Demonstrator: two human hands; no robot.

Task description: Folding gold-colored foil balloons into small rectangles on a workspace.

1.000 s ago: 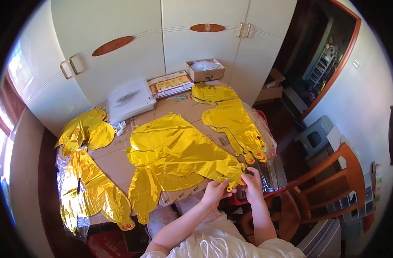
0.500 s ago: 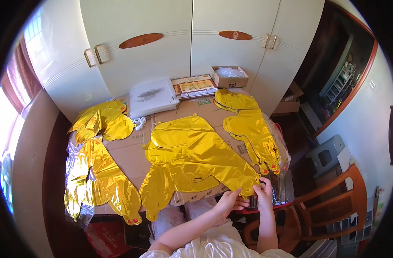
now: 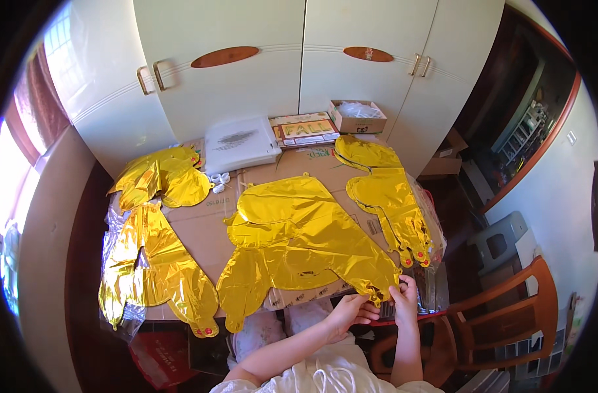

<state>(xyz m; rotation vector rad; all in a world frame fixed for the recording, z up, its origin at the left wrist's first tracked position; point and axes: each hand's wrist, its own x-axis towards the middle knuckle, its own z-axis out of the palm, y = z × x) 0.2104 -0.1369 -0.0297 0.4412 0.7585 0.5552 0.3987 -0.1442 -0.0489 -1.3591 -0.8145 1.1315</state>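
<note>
A large flat gold foil balloon [image 3: 299, 242] lies across the middle of the cardboard-covered table, with rounded lobes and a slit near its lower edge. At its near right corner my left hand [image 3: 350, 316] is closed, thumb and fingers pinching the foil's edge. Close beside it, my right hand [image 3: 405, 300] pinches the same corner, fingers curled. The foil between the hands is crumpled, and the small tab there is partly hidden by my fingers. Other flat gold foil balloons lie at the left [image 3: 158, 268], far left [image 3: 161, 177] and right [image 3: 387, 196], some with red dots.
A cardboard sheet [image 3: 259, 173] covers the table. White ribbon rolls [image 3: 219, 181], a white plastic packet [image 3: 241, 145], a flat printed box [image 3: 303, 130] and an open box of clear plastic [image 3: 358, 118] sit toward the back cabinet. A wooden chair [image 3: 508, 314] stands at right.
The balloon's near right corner has become more bunched between my hands. Both hands have stayed nearly in place, while the whole view has shifted slightly.
</note>
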